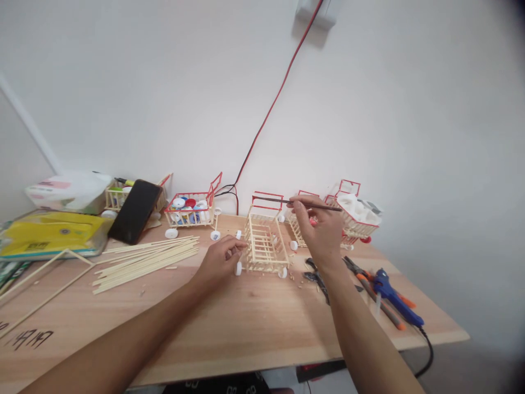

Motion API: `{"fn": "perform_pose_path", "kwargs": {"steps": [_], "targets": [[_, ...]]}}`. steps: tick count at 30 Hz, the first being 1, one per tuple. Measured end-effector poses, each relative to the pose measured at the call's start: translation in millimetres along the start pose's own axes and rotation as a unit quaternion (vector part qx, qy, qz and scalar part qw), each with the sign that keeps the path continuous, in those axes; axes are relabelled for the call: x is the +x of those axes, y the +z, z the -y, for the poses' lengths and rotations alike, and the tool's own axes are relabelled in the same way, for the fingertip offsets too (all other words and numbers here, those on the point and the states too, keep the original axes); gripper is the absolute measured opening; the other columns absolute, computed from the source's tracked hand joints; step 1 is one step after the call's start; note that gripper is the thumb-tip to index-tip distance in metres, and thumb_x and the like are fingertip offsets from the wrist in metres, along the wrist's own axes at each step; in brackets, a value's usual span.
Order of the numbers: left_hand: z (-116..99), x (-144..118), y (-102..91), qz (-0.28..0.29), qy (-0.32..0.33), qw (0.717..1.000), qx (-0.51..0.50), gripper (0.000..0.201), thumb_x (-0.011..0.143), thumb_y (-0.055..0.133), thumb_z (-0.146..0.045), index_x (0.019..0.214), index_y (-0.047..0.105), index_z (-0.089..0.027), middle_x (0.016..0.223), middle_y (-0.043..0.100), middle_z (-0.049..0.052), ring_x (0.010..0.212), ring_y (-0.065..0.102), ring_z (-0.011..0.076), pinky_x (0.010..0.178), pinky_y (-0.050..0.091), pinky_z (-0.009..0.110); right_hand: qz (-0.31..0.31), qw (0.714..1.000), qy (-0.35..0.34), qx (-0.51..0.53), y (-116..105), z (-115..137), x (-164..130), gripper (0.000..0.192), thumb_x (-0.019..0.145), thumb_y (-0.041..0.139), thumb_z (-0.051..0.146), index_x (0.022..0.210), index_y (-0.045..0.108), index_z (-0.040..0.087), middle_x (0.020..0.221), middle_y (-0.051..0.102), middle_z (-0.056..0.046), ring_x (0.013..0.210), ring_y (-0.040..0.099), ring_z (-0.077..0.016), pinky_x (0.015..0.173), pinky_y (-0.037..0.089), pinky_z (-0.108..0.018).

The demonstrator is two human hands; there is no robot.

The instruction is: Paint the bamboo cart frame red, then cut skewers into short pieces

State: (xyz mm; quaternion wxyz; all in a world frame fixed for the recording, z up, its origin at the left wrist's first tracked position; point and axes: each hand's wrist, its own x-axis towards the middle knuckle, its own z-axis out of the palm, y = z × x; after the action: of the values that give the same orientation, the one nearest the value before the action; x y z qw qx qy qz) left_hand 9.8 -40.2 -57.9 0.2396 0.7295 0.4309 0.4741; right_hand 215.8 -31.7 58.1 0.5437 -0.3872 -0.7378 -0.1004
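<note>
The right hand [319, 230] pinches a thin brush [301, 203] over the little stick cart [264, 243]. The left hand [221, 260] holds the cart's near left corner. Long sticks [143, 260] lie left of the cart, a blue glue gun [394, 296] to its right.

Four stick carts [264, 243], one paintbrush [301, 204], one phone [134, 211], one glue gun [394, 296], two hands [219, 260].
</note>
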Motion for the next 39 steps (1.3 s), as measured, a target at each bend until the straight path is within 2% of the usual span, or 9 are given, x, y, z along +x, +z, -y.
{"fn": "perform_pose_path", "kwargs": {"steps": [11, 22, 27, 32, 36, 39], "targets": [[-0.7, 0.3, -0.4, 0.004, -0.002, 1.0, 0.001, 0.025, 0.079, 0.05, -0.012, 0.096, 0.068, -0.017, 0.088, 0.064, 0.005, 0.076, 0.057, 0.0144, 0.066, 0.044, 0.025, -0.043, 0.999, -0.015, 0.014, 0.9, 2.5, -1.1, 0.017, 0.09, 0.052, 0.025, 0.09, 0.068, 0.02, 0.089, 0.07, -0.004, 0.074, 0.065, -0.0143, 0.059, 0.049, -0.026], [3.6, 0.4, 1.3, 0.008, 0.0, 1.0, -0.005, 0.028, 0.078, 0.049, -0.01, 0.098, 0.067, -0.017, 0.089, 0.064, 0.004, 0.076, 0.058, 0.0144, 0.065, 0.045, 0.025, 0.011, 0.999, -0.039, -0.005, -4.1, 4.0, -14.5, 0.016, 0.089, 0.053, 0.025, 0.092, 0.069, 0.022, 0.086, 0.072, -0.005, 0.074, 0.064, -0.0165, 0.066, 0.051, -0.03], [3.8, 0.1, 1.8, 0.008, 0.004, 1.0, -0.002, 0.028, 0.078, 0.049, -0.011, 0.099, 0.067, -0.017, 0.087, 0.063, 0.004, 0.076, 0.057, 0.0145, 0.065, 0.044, 0.025, 0.039, 0.997, -0.061, 0.004, -9.0, 4.0, -21.8, 0.014, 0.089, 0.055, 0.021, 0.094, 0.067, 0.022, 0.087, 0.072, -0.004, 0.082, 0.065, -0.0178, 0.073, 0.052, -0.032], [0.0, 0.6, 1.2, 0.005, -0.004, 1.0, -0.004, 0.027, 0.078, 0.049, -0.012, 0.097, 0.068, -0.016, 0.087, 0.064, 0.005, 0.076, 0.057, 0.0151, 0.065, 0.045, 0.025, 0.028, 0.998, -0.061, 0.009, -11.3, 6.0, -20.4, 0.014, 0.088, 0.056, 0.021, 0.095, 0.068, 0.022, 0.088, 0.072, -0.005, 0.083, 0.066, -0.018, 0.073, 0.053, -0.033], [-0.4, 0.3, 0.7, 0.01, -0.003, 1.0, -0.009, 0.027, 0.079, 0.05, -0.013, 0.098, 0.068, -0.017, 0.089, 0.064, 0.005, 0.077, 0.057, 0.0153, 0.066, 0.045, 0.026, 0.004, 0.998, -0.058, 0.021, -6.0, 5.9, -15.0, 0.016, 0.089, 0.054, 0.022, 0.097, 0.067, 0.023, 0.091, 0.071, -0.005, 0.084, 0.066, -0.0185, 0.073, 0.053, -0.034], [1.0, 0.1, 1.0, 0.009, -0.001, 1.0, -0.015, 0.028, 0.079, 0.049, -0.013, 0.099, 0.067, -0.017, 0.09, 0.064, 0.005, 0.077, 0.057, 0.0149, 0.066, 0.045, 0.026, 0.011, 0.997, -0.068, 0.022, -1.3, 4.7, -13.9, 0.017, 0.09, 0.053, 0.022, 0.099, 0.067, 0.024, 0.093, 0.071, -0.006, 0.086, 0.066, -0.0189, 0.074, 0.053, -0.034]]}}
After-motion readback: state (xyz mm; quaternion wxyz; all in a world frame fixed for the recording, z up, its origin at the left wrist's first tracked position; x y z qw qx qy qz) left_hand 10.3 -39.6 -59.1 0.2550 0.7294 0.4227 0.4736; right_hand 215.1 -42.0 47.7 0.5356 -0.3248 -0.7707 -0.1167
